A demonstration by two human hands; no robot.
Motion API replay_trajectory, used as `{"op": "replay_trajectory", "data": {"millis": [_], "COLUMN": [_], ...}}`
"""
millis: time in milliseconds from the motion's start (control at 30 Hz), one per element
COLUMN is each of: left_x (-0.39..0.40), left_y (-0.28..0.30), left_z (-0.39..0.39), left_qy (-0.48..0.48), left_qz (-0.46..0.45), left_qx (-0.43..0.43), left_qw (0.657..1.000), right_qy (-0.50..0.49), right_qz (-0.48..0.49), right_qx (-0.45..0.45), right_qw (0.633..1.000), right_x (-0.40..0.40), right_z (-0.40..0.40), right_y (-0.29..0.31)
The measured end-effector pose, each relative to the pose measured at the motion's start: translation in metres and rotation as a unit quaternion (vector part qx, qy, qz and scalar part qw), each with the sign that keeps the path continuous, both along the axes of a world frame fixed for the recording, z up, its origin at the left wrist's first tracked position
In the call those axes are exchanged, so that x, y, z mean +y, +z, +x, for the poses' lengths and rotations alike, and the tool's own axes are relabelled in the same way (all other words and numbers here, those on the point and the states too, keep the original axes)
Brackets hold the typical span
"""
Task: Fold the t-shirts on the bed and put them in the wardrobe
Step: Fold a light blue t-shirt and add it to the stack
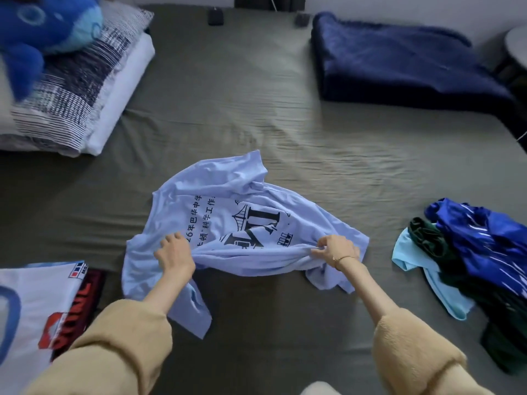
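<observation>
Light blue t-shirt (228, 223) lies crumpled on the bed (228, 109), middle of the near half, black print and Chinese text facing up. Bottom part bunched into a ridge running between both hands. One sleeve or corner trails toward the near edge, next to the left forearm.

Left hand (174, 253) grips the bunched fabric at the shirt's left side, fingers curled into the cloth. Right hand (336, 249) pinches the same ridge at the shirt's right side, fingertips closed on a fold. Thin bracelet (343, 258) on the right wrist. Both arms in tan fuzzy sleeves (122, 346).

Near left corner of the bed: white t-shirt (31, 309) with red and blue graphics, laid flat, partly cut off by the frame, on top of something dark with red lettering (91, 292).

Right edge of the bed: heap of clothes, unfolded. Shiny royal blue garment (484, 240) on top, dark green one (427, 238) under it, pale aqua one (413, 258) sticking out toward the middle. Heap is well apart from the light blue t-shirt.

Far right corner: folded navy blanket (399, 58). Far left corner: striped pillow (77, 81) on a white one, blue plush toy (42, 24) resting on top. Two small dark objects (215, 17) at the far edge, too small to identify.
</observation>
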State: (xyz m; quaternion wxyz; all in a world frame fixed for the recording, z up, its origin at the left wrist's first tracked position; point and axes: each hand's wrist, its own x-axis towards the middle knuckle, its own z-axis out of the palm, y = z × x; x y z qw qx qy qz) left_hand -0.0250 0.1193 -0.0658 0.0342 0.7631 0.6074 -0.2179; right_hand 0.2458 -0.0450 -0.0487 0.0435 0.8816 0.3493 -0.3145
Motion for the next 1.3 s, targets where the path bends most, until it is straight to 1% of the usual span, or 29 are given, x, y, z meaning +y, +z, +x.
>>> {"op": "replay_trajectory", "data": {"millis": [33,67,100,133,167,267,333,367,400,433,500,567,667,733,767,833,867,900,933,1000,1033,1067,1133,1200,1233,1267,1300], "left_x": [0.001,0.002,0.002,0.002,0.001,-0.001,-0.001,-0.001,-0.001,0.000,0.000,-0.001,-0.003,-0.004,-0.005,-0.005,-0.004,-0.004,-0.004,-0.005,-0.007,-0.008,-0.010,-0.012,-0.012,-0.012,-0.011], "left_y": [0.001,0.002,0.003,0.003,0.003,0.007,0.008,0.010,0.011,0.011,0.011,0.010,0.009,0.009,0.010,0.011,0.011,0.011,0.010,0.008,0.006,0.005,0.000,-0.004,-0.006,-0.007,-0.008], "left_z": [-0.002,-0.004,-0.006,-0.006,-0.007,-0.009,-0.010,-0.011,-0.011,-0.011,-0.012,-0.013,-0.015,-0.016,-0.015,-0.015,-0.014,-0.015,-0.016,-0.017,-0.017,-0.018,-0.017,-0.018,-0.019,-0.019,-0.020], "left_qy": [0.016,0.025,0.028,0.027,0.026,0.027,0.031,0.034,0.036,0.037,0.037,0.038,0.042,0.041,0.041,0.041,0.041,0.041,0.043,0.044,0.042,0.039,0.030,0.024,0.023,0.023,0.022], "left_qz": [-0.009,-0.014,-0.018,-0.020,-0.021,-0.022,-0.019,-0.018,-0.017,-0.016,-0.020,-0.020,-0.023,-0.026,-0.026,-0.025,-0.022,-0.020,-0.019,-0.018,-0.019,-0.021,-0.027,-0.031,-0.030,-0.030,-0.032], "left_qx": [-0.001,-0.005,-0.010,-0.013,-0.014,-0.023,-0.034,-0.038,-0.041,-0.043,-0.041,-0.035,-0.033,-0.034,-0.036,-0.043,-0.047,-0.049,-0.051,-0.052,-0.051,-0.053,-0.056,-0.061,-0.063,-0.063,-0.061], "left_qw": [1.000,1.000,0.999,0.999,0.999,0.999,0.999,0.999,0.998,0.998,0.998,0.998,0.998,0.998,0.998,0.998,0.998,0.998,0.998,0.998,0.998,0.998,0.998,0.997,0.997,0.997,0.997], "right_qy": [0.036,0.052,0.047,0.023,-0.007,-0.019,-0.048,-0.058,-0.047,-0.014,0.032,0.031,0.056,0.018,-0.024,-0.118,-0.156,-0.190,-0.215,-0.239,-0.237,-0.233,-0.222,-0.186,-0.160,-0.131,-0.102], "right_qz": [-0.007,0.004,0.033,0.068,0.109,0.204,0.250,0.248,0.233,0.207,0.167,0.155,0.109,0.126,0.162,0.257,0.283,0.273,0.233,0.119,0.083,0.076,0.118,0.164,0.173,0.157,0.113], "right_qx": [-0.054,-0.089,-0.104,-0.094,-0.067,-0.007,0.051,0.078,0.096,0.083,0.046,-0.004,-0.087,-0.084,-0.061,-0.002,0.004,-0.004,-0.016,-0.017,0.000,0.020,0.058,0.086,0.082,0.059,0.022], "right_qw": [0.998,0.995,0.993,0.993,0.992,0.979,0.966,0.964,0.967,0.975,0.984,0.987,0.989,0.988,0.985,0.959,0.946,0.943,0.948,0.964,0.968,0.969,0.966,0.965,0.968,0.977,0.988], "right_x": [0.001,0.001,0.003,0.002,0.002,0.003,0.003,0.003,0.001,0.000,-0.003,-0.006,-0.015,-0.019,-0.020,-0.021,-0.021,-0.021,-0.023,-0.026,-0.029,-0.031,-0.036,-0.041,-0.042,-0.042,-0.042], "right_z": [0.000,-0.001,-0.002,-0.002,-0.001,0.001,-0.001,-0.002,-0.002,-0.001,0.001,0.002,0.002,0.004,0.005,0.004,0.004,0.003,0.003,0.001,-0.002,-0.005,-0.011,-0.016,-0.017,-0.016,-0.016], "right_y": [-0.001,-0.003,-0.004,-0.006,-0.008,-0.014,-0.012,-0.010,-0.008,-0.006,-0.005,-0.003,-0.002,-0.005,-0.009,-0.012,-0.012,-0.014,-0.016,-0.022,-0.025,-0.029,-0.040,-0.047,-0.051,-0.053,-0.054]}}
